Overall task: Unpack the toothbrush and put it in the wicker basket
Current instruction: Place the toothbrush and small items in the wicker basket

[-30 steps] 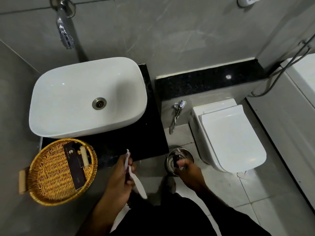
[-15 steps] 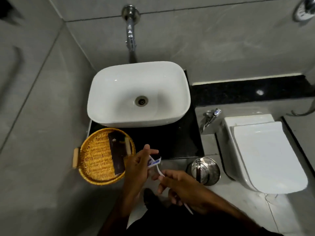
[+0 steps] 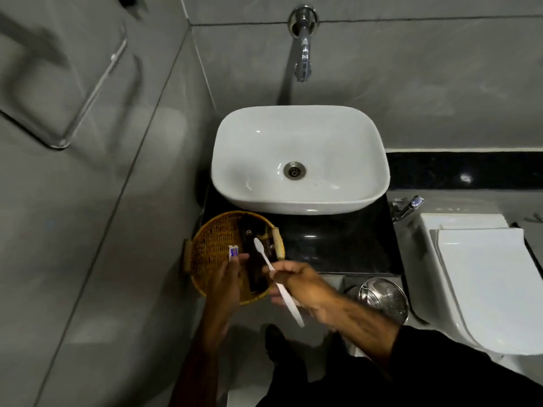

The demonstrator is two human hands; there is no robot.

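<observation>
A round wicker basket (image 3: 213, 245) sits on the black counter left of the sink, with a dark box (image 3: 258, 277) lying inside it. My right hand (image 3: 305, 289) grips a bare white toothbrush (image 3: 266, 258) by its handle, the bristle head reaching over the basket. My left hand (image 3: 227, 282) hovers over the basket's near side and pinches a small white and blue tube (image 3: 233, 252) in its fingertips.
A white basin (image 3: 299, 183) stands on the black counter (image 3: 338, 248) under a wall tap (image 3: 304, 58). A steel bin (image 3: 385, 299) sits on the floor beside a white toilet (image 3: 487, 277) at the right. A towel rail (image 3: 88, 95) runs along the left wall.
The view swung left. My right hand left the steel bin, took the toothbrush from my left hand and carried it over the basket. My left hand moved over the basket with the small tube.
</observation>
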